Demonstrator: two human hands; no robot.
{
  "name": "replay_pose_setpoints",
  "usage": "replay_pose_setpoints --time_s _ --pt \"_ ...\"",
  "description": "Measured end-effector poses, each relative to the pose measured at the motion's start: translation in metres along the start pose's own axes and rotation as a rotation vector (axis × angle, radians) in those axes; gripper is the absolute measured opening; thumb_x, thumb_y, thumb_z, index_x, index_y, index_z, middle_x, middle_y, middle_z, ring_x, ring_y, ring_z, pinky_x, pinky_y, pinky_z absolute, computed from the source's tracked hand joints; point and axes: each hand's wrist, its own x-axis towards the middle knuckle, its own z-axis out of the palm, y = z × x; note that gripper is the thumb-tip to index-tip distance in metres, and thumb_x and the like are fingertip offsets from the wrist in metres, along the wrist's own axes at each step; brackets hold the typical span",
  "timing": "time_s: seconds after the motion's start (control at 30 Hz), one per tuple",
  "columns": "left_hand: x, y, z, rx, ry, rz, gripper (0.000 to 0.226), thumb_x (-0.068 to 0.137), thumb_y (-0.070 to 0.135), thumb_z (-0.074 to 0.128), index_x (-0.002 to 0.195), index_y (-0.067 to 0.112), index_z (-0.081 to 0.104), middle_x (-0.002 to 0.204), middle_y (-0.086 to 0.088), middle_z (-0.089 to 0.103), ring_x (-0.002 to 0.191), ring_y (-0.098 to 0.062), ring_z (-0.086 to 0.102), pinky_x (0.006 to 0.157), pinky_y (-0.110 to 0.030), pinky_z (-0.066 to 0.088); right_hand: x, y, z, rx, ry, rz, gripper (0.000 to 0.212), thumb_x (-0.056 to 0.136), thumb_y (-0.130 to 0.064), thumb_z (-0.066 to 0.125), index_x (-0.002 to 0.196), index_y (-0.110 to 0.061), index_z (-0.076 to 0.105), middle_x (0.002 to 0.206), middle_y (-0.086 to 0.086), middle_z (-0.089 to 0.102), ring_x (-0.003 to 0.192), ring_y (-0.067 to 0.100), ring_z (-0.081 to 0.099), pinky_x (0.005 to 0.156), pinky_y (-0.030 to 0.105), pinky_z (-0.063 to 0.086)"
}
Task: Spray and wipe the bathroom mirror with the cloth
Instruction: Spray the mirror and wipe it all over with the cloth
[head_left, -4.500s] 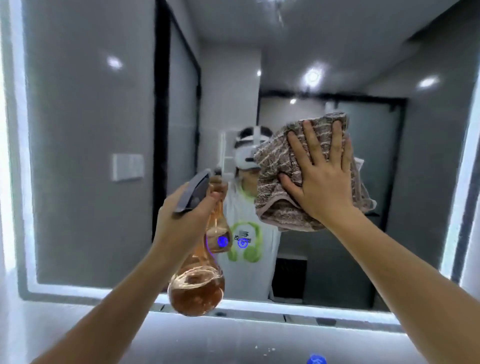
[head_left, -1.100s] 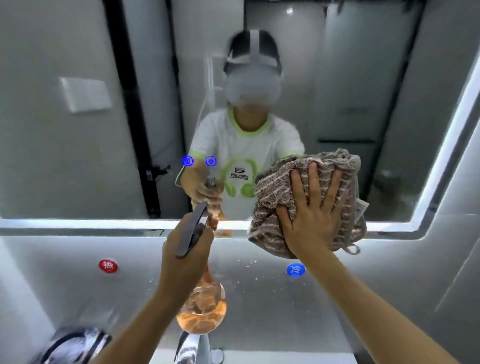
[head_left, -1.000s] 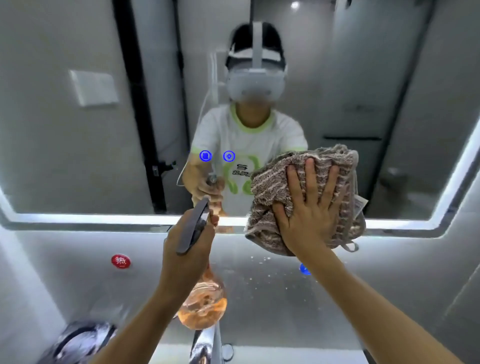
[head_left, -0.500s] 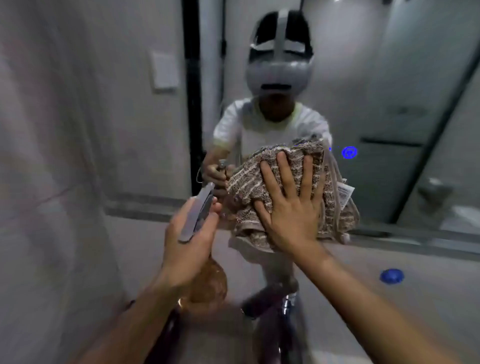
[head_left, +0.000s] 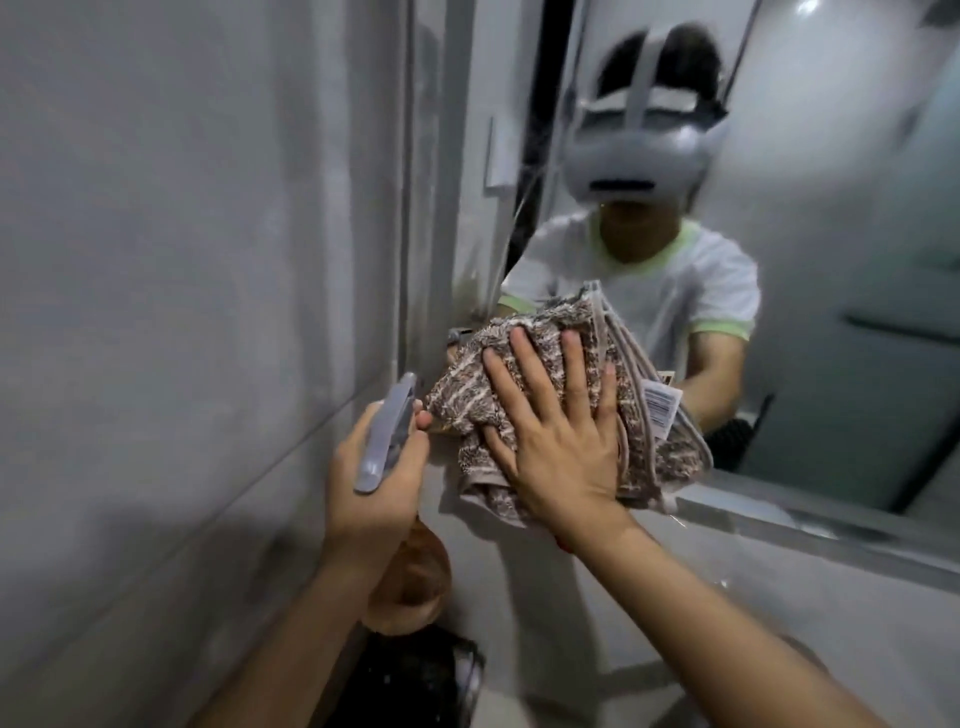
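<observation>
Far left stands one plain grey tiled wall (head_left: 182, 260), smooth and matt, crossed by thin grout lines. Next comes one clear round-bellied spray bottle of amber liquid with a flat grey plastic trigger head (head_left: 387, 431); only that one bottle shows. The left hand (head_left: 374, 483) is clenched round its neck, thumb tip at the nozzle end, and the bulbous glassy belly hangs below the wrist, blurred. Under it lies a dark, shiny rounded shape — what it is I cannot tell.

Moving right, one brown-and-cream striped terry cloth (head_left: 524, 384), bunched into thick folds with a pale hemmed edge and a white printed label at its right side, is pressed against the lower left corner of the large flat bathroom mirror (head_left: 857, 312). The right hand (head_left: 561, 436) lies flat on the cloth, all five fingers spread, pinning it to the glass rather than gripping it. The cloth's lower folds hang past the mirror's bottom edge — a pale, smooth strip running off to the right. The glass reflects a person in a white tee with green trim.
</observation>
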Motion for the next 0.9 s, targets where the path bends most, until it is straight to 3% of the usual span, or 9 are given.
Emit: replay_pose_setpoints --time_s 0.13,0.27,0.37,0.47,0.53,0.67,0.77,0.83,0.9 --pt "0.008 -0.010 -0.010 0.059 0.007 0.076 0.036 0.086 0.012 0.057 0.108 0.040 0.061 0.098 0.021 0.070 0.096 -0.001 0.064 0.085 -0.028 0.053 0.018 -0.027 0.002 0.055 0.003 -0.063 0.066 0.088 -0.054 0.032 0.146 -0.029 0.010 0.151 -0.007 0.008 0.138 0.023 -0.025 0.111 0.046 -0.010" --pt "0.003 -0.004 -0.012 0.065 0.025 0.105 0.031 0.083 0.017 0.054 0.095 0.044 0.061 0.088 0.028 0.069 0.087 0.002 0.065 0.078 -0.017 0.051 0.018 -0.024 0.001 0.057 0.025 -0.137 0.069 0.086 -0.049 0.038 0.146 -0.027 0.011 0.153 -0.007 0.008 0.140 0.023 -0.020 0.112 0.046 -0.007" --pt "-0.004 0.007 -0.007 0.061 0.006 0.124 0.027 0.084 0.013 0.054 0.090 0.039 0.060 0.080 0.030 0.068 0.077 0.009 0.062 0.070 -0.008 0.047 0.018 -0.012 -0.003 0.075 0.034 -0.220 0.065 0.084 -0.041 0.039 0.145 -0.024 0.022 0.153 -0.008 0.017 0.143 0.023 0.000 0.113 0.043 -0.004" --pt "-0.016 0.012 0.005 0.078 -0.021 0.078 0.021 0.081 0.026 0.056 0.097 0.040 0.062 0.082 0.010 0.069 0.080 -0.003 0.063 0.075 -0.024 0.050 0.014 0.008 -0.007 0.085 -0.001 -0.270 0.059 0.087 -0.039 0.031 0.144 -0.023 0.026 0.150 -0.004 0.029 0.139 0.019 0.011 0.113 0.042 -0.004" --pt "-0.026 0.017 0.017 0.059 -0.038 0.039 0.021 0.082 0.026 0.059 0.097 0.040 0.062 0.086 0.005 0.067 0.084 -0.008 0.063 0.080 -0.028 0.050 0.003 0.030 -0.011 0.057 -0.035 -0.257 0.060 0.086 -0.040 0.029 0.144 -0.024 0.025 0.150 -0.004 0.030 0.139 0.018 0.011 0.113 0.041 -0.004" --pt "-0.051 0.034 0.053 0.054 -0.087 -0.026 0.033 0.087 0.004 0.057 0.087 0.036 0.060 0.085 0.011 0.067 0.079 0.005 0.063 0.077 -0.012 0.047 -0.032 0.086 -0.016 -0.003 -0.031 -0.224 0.065 0.083 -0.041 0.032 0.145 -0.025 0.020 0.151 -0.008 0.023 0.143 0.020 0.000 0.113 0.041 -0.006" --pt "-0.074 0.045 0.084 0.053 -0.146 -0.046 0.032 0.088 0.004 0.057 0.088 0.037 0.058 0.088 0.010 0.067 0.084 -0.003 0.063 0.074 -0.009 0.047 -0.059 0.128 -0.019 -0.011 -0.047 -0.196 0.073 0.082 -0.043 0.042 0.146 -0.027 0.010 0.151 -0.011 0.010 0.140 0.017 -0.020 0.113 0.042 -0.007" --pt "-0.088 0.052 0.104 0.026 -0.178 -0.072 0.029 0.088 0.005 0.056 0.092 0.034 0.059 0.089 0.009 0.066 0.081 -0.005 0.062 0.066 -0.005 0.047 -0.082 0.160 -0.022 -0.042 -0.056 -0.152 0.077 0.081 -0.044 0.047 0.146 -0.029 0.007 0.153 -0.011 0.010 0.140 0.017 -0.019 0.113 0.042 -0.003" --pt "-0.098 0.056 0.121 -0.016 -0.180 -0.096 0.026 0.088 0.007 0.056 0.093 0.032 0.061 0.089 0.011 0.068 0.083 -0.004 0.064 0.068 -0.007 0.048 -0.108 0.194 -0.024 -0.094 -0.054 -0.128 0.080 0.080 -0.045 0.045 0.146 -0.030 0.003 0.153 -0.009 0.007 0.141 0.018 -0.016 0.114 0.041 -0.001"
